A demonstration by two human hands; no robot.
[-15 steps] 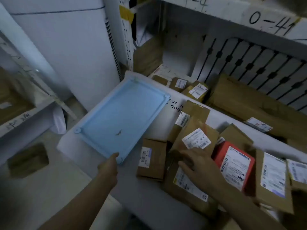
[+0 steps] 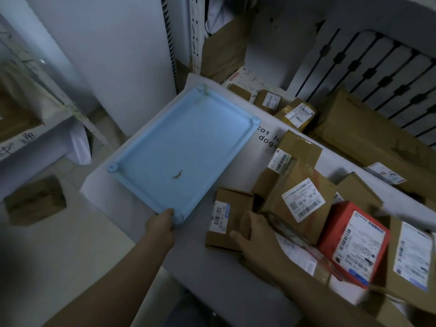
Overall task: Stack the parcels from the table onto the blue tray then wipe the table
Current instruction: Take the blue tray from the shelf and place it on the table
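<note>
The white counter (image 2: 132, 234) carries all items. The blue tray (image 2: 165, 161) lies flat on its left portion, holding no parcels; a small brown mark sits near the tray's centre. To the right, the parcels crowd together in an overlapping heap. A large taped brown parcel (image 2: 299, 199) with a white label leans tilted above the others. A red parcel (image 2: 354, 241) lies just right of it, also tilted. A small flat brown parcel (image 2: 226, 220) lies on the counter just beside the tray's near right corner. The right hand (image 2: 254, 239) rests on this small parcel, fingers spread over its right edge, thumb on top. The left hand (image 2: 161, 226) grips the tray's near corner, fingers curled under the rim.
</note>
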